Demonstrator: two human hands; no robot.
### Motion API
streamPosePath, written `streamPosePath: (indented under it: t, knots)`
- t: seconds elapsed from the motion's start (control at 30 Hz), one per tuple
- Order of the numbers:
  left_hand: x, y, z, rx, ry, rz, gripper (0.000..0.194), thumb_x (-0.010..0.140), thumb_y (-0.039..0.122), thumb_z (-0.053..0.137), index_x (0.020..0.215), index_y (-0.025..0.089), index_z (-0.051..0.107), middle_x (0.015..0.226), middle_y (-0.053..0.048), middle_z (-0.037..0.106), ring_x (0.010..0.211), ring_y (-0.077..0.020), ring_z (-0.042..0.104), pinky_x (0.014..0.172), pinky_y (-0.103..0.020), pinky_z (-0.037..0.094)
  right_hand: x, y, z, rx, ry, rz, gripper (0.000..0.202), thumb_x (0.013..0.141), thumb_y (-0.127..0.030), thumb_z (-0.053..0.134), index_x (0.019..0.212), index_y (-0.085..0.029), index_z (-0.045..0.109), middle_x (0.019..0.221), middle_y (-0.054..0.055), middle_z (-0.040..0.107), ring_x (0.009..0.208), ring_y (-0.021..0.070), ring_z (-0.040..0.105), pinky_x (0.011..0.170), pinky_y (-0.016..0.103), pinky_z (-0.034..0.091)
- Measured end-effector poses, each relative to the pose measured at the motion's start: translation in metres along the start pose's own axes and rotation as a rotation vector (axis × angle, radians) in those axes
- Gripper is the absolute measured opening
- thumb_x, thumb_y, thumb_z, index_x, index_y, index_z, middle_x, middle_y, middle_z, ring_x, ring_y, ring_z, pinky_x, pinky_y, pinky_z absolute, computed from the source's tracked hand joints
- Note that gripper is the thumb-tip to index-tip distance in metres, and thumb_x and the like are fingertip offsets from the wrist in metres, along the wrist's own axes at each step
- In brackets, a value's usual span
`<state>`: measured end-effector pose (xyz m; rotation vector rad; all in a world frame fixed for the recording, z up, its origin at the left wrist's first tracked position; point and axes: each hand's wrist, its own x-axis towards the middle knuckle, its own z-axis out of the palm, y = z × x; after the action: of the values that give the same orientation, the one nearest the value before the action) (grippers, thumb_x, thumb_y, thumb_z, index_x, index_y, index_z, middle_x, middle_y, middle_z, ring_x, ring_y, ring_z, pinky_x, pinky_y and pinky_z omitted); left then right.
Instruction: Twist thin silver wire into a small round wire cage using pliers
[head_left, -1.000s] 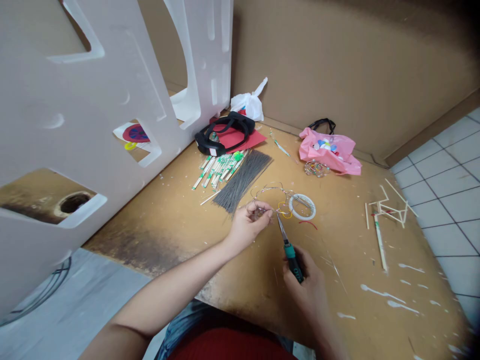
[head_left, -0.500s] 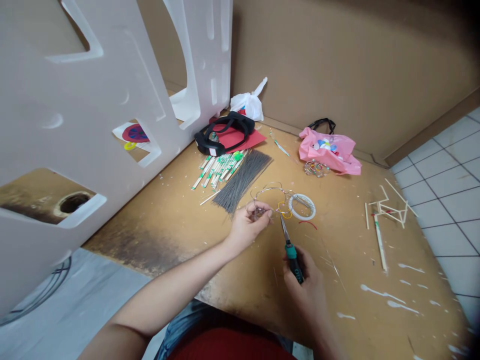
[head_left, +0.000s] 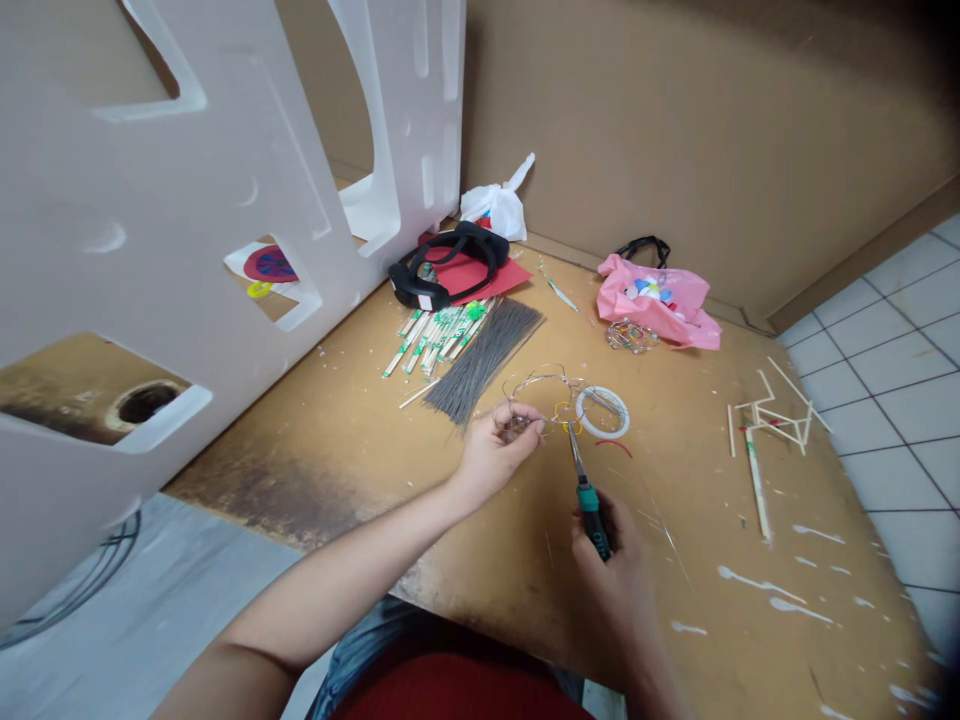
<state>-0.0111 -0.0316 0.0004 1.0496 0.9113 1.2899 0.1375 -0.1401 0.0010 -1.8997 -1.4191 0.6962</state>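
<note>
My left hand (head_left: 504, 450) pinches a tangled shape of thin bent wire (head_left: 544, 377), whose loops spread up and to the right of the fingers. In my right hand (head_left: 615, 560) are long-nose pliers (head_left: 589, 505) with a black and green handle. Their tips reach the wire near a small yellow loop (head_left: 564, 411); whether the jaws grip it I cannot tell. Just right of this lies a white ring-shaped roll (head_left: 627, 420), with a short red wire (head_left: 615, 447) below it.
A bundle of grey wires (head_left: 484, 360) lies beyond my left hand, beside paper-wrapped chopsticks (head_left: 420, 345) and a black headset (head_left: 409, 290). A pink bag (head_left: 694, 310) sits at the back. A stick frame (head_left: 784, 425) is at right; a white perforated panel (head_left: 247, 120) stands at left.
My right hand and the pliers have shifted slightly to the right, the tips moving along by the yellow loop. My left hand stays almost still on the wire.
</note>
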Motion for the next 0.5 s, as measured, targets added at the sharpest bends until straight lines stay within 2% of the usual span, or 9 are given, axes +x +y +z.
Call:
streamPosePath:
  t: [0.27,0.5]
  knots:
    - [0.0004,-0.0042,-0.0001,0.049,-0.025,0.051,0.014,0.073,0.029,0.064,0.077,0.015,0.06,0.062,0.001,0.061,0.054,-0.009,0.059,0.056,-0.02,0.047,-0.0002,-0.0012,0.0003,0.009,-0.015,0.001,0.035,0.075,-0.027,0.052,0.109,-0.018,0.056,0.094,0.006,0.067,0.082,0.0203,0.063,0.071,0.03,0.05]
    - [0.0031,-0.0087,-0.0045,0.277,0.041,0.323,0.01,0.076,0.025,0.06,0.079,0.016,0.064,0.071,-0.001,0.06,0.059,-0.0088,0.057,0.056,-0.02,0.047,-0.004,-0.0061,-0.0007,-0.009,-0.004,-0.038,0.035,0.073,-0.026,0.052,0.106,-0.017,0.059,0.091,0.007,0.068,0.079,0.0202,0.064,0.071,0.03,0.051]
